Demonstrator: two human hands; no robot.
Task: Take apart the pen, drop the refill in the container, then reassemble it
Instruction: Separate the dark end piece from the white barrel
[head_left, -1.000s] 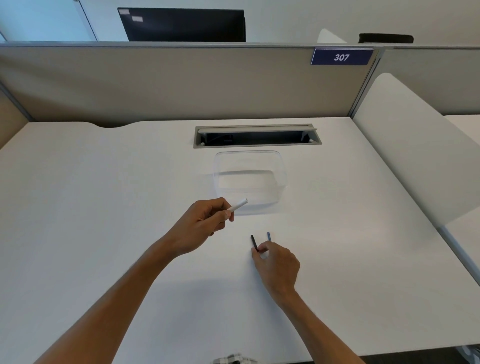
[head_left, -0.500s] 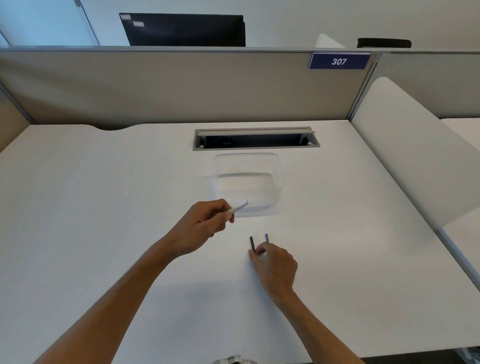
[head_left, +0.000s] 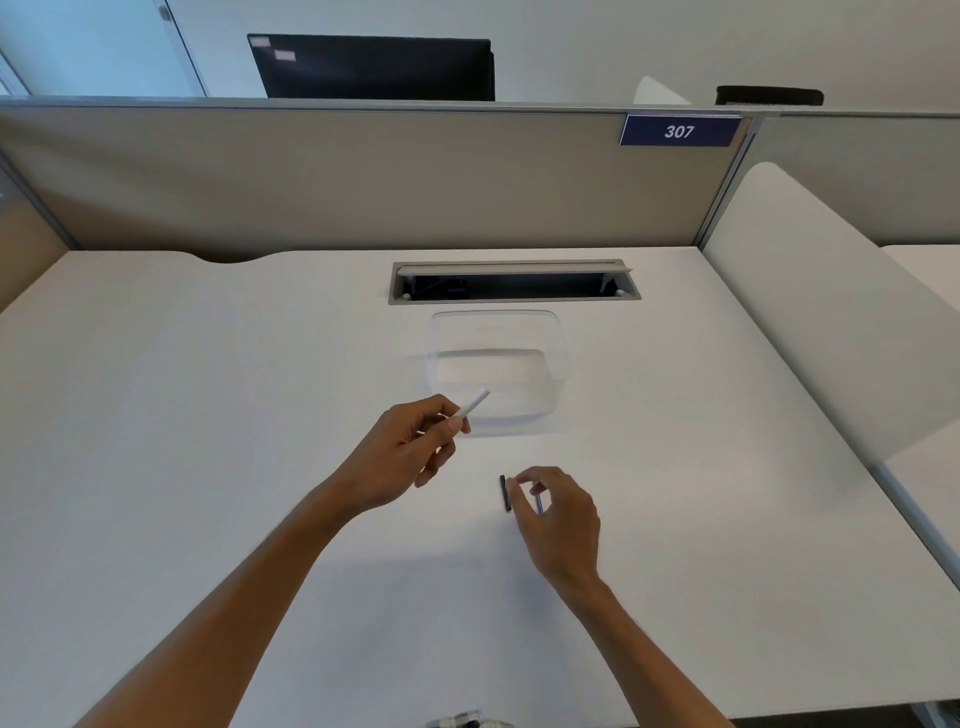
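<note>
The left hand (head_left: 400, 452) is clamped on the white pen barrel (head_left: 474, 402), tip pointing toward the container (head_left: 496, 364) ahead. The right hand (head_left: 558, 512) pinches the thin refill (head_left: 538, 503); a dark piece (head_left: 505, 492) lies on the counter (head_left: 208, 415), just left.

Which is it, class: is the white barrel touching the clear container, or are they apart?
Cannot tell. In the head view the barrel, pinched in the left hand, overlaps the container's near wall, but a single view from above cannot show contact or a gap.

White desk (head_left: 208, 415) against beige partition (head_left: 363, 182)
</note>
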